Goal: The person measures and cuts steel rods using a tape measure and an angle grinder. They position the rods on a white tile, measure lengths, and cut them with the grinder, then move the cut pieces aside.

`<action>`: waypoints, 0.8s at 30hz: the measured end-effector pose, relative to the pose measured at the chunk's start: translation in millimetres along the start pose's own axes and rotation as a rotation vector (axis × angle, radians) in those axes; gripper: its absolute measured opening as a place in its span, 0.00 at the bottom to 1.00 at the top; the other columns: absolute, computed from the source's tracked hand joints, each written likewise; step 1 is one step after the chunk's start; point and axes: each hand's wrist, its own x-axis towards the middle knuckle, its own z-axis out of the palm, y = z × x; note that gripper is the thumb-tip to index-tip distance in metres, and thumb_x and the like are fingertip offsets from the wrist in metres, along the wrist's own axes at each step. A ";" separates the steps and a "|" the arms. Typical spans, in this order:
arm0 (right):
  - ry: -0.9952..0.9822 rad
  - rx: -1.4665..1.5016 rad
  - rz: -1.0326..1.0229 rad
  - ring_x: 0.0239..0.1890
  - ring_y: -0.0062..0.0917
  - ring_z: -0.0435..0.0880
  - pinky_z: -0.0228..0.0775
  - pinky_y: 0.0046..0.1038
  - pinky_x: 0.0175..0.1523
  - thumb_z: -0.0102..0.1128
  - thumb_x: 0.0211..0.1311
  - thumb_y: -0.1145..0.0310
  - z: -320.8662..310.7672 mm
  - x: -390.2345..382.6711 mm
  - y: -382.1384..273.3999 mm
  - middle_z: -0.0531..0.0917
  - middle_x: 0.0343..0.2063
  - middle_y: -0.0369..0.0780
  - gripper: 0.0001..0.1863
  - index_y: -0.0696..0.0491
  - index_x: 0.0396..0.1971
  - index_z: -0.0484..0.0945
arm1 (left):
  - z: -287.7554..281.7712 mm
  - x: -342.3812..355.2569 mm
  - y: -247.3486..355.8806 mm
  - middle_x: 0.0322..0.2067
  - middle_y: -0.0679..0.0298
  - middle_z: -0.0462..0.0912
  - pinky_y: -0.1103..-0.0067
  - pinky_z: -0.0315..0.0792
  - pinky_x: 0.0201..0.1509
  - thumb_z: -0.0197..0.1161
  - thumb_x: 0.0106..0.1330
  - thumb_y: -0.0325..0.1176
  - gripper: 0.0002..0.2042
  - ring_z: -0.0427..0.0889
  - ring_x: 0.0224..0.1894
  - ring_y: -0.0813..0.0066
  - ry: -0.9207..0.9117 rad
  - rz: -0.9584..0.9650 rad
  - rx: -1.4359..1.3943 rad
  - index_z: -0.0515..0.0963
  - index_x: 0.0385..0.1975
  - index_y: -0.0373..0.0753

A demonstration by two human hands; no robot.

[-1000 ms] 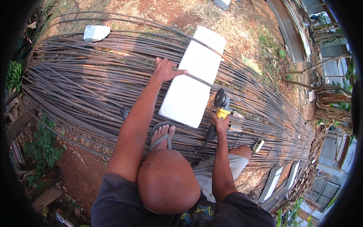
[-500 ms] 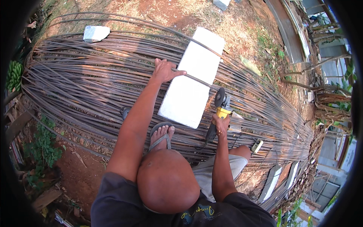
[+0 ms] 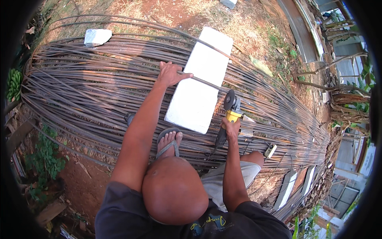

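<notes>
My left hand (image 3: 170,74) is closed around a steel reinforcing bar (image 3: 205,82), its thumb stretched along the bar toward a white block (image 3: 191,103). That bar lies across the top of the block, and its end reaches just past the block's right edge. In my right hand (image 3: 231,128) is a yellow and black angle grinder (image 3: 234,115), gripped by its body. Its dark cutting disc (image 3: 229,99) is up front, just right of the block and near the bar's end. I cannot tell whether the disc is spinning.
Many long steel bars (image 3: 91,95) spread beneath the block and my sandalled foot (image 3: 169,143). Another bar crosses the block's far part. A white stone chunk (image 3: 97,37) rests at the far left. A socket block (image 3: 270,150) and cable lie right of my knee.
The view has shifted slightly. My left hand keeps its hold on the bar, and the grinder in my right hand has moved very little.
</notes>
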 end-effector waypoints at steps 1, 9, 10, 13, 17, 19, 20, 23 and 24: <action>0.002 0.001 0.011 0.22 0.28 0.84 0.77 0.29 0.28 0.69 0.52 0.77 0.5 -0.2 -1.7 0.82 0.26 0.41 0.21 0.60 0.44 0.71 | -2.0 -0.3 1.1 0.47 0.48 0.89 0.55 0.46 0.76 0.65 0.49 0.81 0.48 0.73 0.67 0.44 -0.019 -0.002 -0.003 0.89 0.46 0.34; 0.008 0.056 -0.028 0.25 0.23 0.83 0.77 0.25 0.30 0.71 0.52 0.76 10.1 13.9 -42.3 0.83 0.29 0.39 0.22 0.60 0.47 0.74 | 12.6 -2.9 -2.5 0.43 0.49 0.90 0.56 0.48 0.76 0.66 0.48 0.81 0.47 0.76 0.64 0.48 0.071 0.012 -0.003 0.90 0.45 0.35; -0.009 0.045 -0.002 0.26 0.23 0.83 0.77 0.25 0.30 0.71 0.52 0.76 4.3 9.8 -44.4 0.83 0.30 0.39 0.21 0.60 0.46 0.74 | 10.3 -2.9 -3.7 0.42 0.49 0.90 0.56 0.48 0.76 0.66 0.48 0.81 0.47 0.76 0.63 0.48 0.097 0.005 0.003 0.90 0.44 0.36; 0.001 0.015 0.042 0.27 0.23 0.83 0.77 0.27 0.31 0.70 0.51 0.76 -9.4 -7.2 -29.7 0.83 0.31 0.39 0.21 0.60 0.46 0.74 | 4.2 2.7 -5.8 0.43 0.49 0.90 0.56 0.49 0.76 0.66 0.48 0.81 0.47 0.77 0.62 0.48 0.046 0.020 -0.001 0.90 0.44 0.36; 0.045 -0.052 0.074 0.27 0.24 0.83 0.78 0.28 0.32 0.70 0.51 0.75 -28.9 -19.0 5.5 0.83 0.32 0.40 0.23 0.60 0.47 0.73 | 3.4 2.5 5.2 0.44 0.48 0.90 0.57 0.48 0.75 0.66 0.48 0.81 0.47 0.76 0.63 0.48 0.044 0.035 -0.014 0.90 0.45 0.34; 0.017 0.003 0.100 0.27 0.24 0.83 0.78 0.28 0.32 0.70 0.51 0.74 -23.0 -27.3 -2.9 0.83 0.33 0.40 0.23 0.60 0.48 0.73 | 2.0 2.5 3.3 0.45 0.47 0.89 0.58 0.48 0.74 0.66 0.49 0.81 0.48 0.75 0.64 0.48 0.023 0.013 0.000 0.89 0.46 0.34; 0.015 -0.002 0.099 0.26 0.25 0.83 0.78 0.28 0.31 0.70 0.52 0.76 -25.2 -22.6 10.1 0.83 0.33 0.40 0.23 0.59 0.48 0.73 | 1.8 2.0 3.1 0.45 0.46 0.89 0.58 0.47 0.74 0.65 0.49 0.81 0.48 0.74 0.65 0.48 0.013 0.003 0.008 0.89 0.47 0.33; -0.006 0.137 0.090 0.26 0.25 0.83 0.79 0.29 0.30 0.69 0.53 0.77 -12.7 -23.2 -7.6 0.82 0.32 0.40 0.22 0.59 0.47 0.72 | 3.0 0.5 -0.1 0.47 0.44 0.88 0.57 0.47 0.74 0.65 0.50 0.81 0.49 0.72 0.66 0.47 0.035 -0.003 0.001 0.88 0.48 0.33; 0.017 0.135 0.088 0.25 0.25 0.83 0.78 0.29 0.30 0.70 0.53 0.77 -9.4 -21.4 -11.8 0.82 0.32 0.40 0.21 0.59 0.47 0.72 | 1.9 0.9 0.3 0.47 0.43 0.88 0.57 0.47 0.74 0.65 0.50 0.81 0.49 0.72 0.66 0.46 0.026 -0.003 0.004 0.88 0.48 0.33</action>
